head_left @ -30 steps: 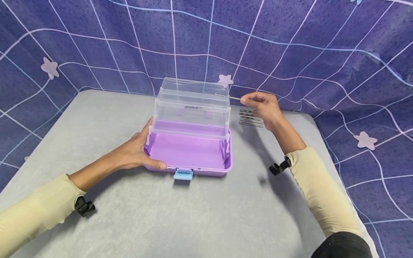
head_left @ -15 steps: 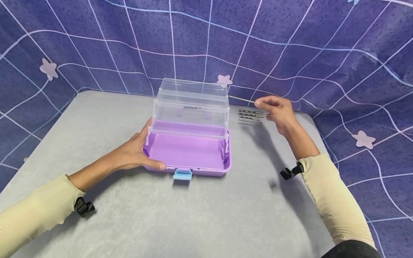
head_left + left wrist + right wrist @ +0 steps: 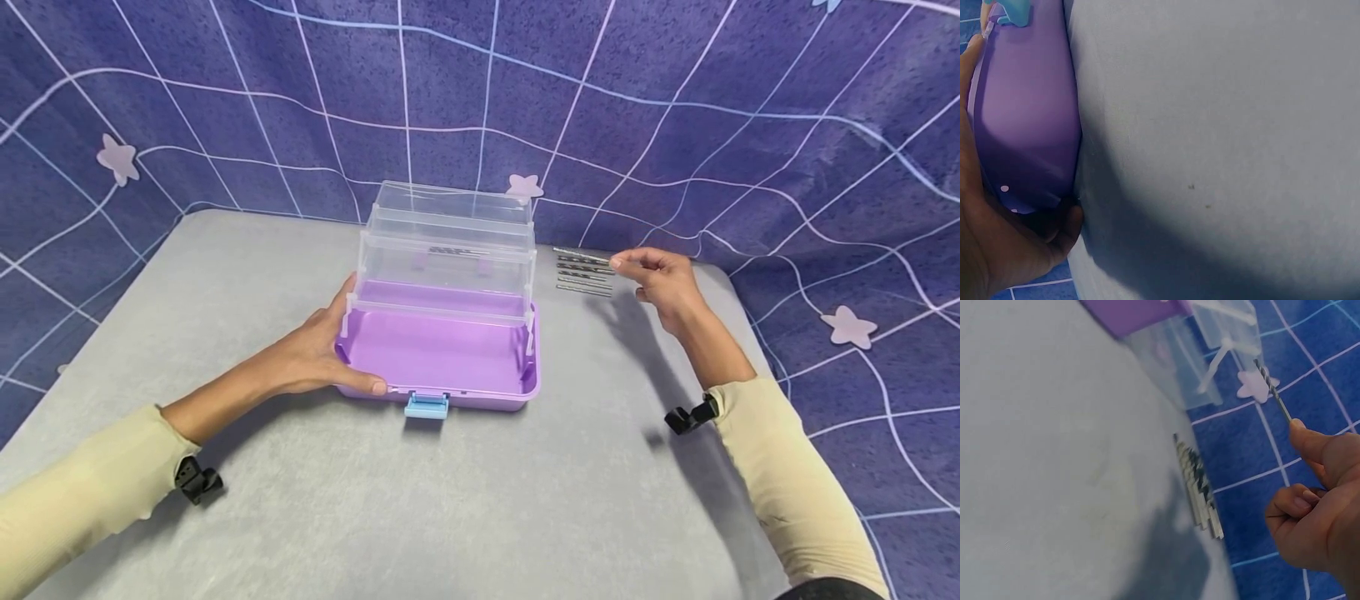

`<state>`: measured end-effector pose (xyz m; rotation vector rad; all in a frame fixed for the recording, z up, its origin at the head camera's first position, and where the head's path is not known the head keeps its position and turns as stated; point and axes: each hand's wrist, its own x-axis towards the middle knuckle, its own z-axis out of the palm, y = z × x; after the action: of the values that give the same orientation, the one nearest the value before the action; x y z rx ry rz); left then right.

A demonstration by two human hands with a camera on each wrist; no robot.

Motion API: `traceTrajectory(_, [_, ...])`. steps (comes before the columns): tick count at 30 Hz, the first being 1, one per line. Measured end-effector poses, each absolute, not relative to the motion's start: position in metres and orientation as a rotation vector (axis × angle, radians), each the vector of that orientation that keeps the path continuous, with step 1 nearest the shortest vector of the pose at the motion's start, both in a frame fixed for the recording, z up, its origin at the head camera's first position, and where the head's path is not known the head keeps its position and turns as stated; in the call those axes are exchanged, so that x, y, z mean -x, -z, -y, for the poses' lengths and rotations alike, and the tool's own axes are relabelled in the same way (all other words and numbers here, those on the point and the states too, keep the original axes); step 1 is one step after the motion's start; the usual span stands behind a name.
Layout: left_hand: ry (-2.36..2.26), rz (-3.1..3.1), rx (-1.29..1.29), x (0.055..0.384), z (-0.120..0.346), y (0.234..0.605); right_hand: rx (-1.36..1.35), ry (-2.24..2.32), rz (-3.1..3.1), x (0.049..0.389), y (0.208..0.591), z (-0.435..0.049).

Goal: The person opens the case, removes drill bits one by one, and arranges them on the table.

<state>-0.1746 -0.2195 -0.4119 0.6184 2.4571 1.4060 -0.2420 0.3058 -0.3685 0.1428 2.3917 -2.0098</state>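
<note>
In the head view a toolbox (image 3: 435,350) with a purple base and clear cantilever trays (image 3: 450,275) stands unfolded. My left hand (image 3: 318,350) grips its left end, thumb along the front rim; the left wrist view shows fingers curled round the purple end wall (image 3: 1029,119). My right hand (image 3: 663,287) pinches a thin metal drill bit (image 3: 1275,394) by one end between thumb and forefinger, its other fingers curled in. That bit overlaps the far end of a row of drill bits (image 3: 583,277) on the table in the head view.
Several drill bits (image 3: 457,251) show through a clear tray. A light blue latch (image 3: 427,406) hangs open at the toolbox front. Blue patterned cloth (image 3: 465,92) rises behind the grey table (image 3: 480,500).
My right hand has moved right and then down, carrying the drill bit from in front of the upper clear tray to beside the row. The left hand and toolbox have stayed put.
</note>
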Motion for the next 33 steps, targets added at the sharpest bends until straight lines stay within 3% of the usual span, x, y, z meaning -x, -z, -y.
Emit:
traceTrajectory(17, [-1.404,-2.459,-0.609,0.173,0.219,0.413,-0.237,1.85,-2.459,0.24,0.421,-0.326])
traceTrajectory(33, [-1.39,-2.484,-0.607,0.174,0.219,0.413,-0.285,1.781,-2.46,0.245,0.436,-0.334])
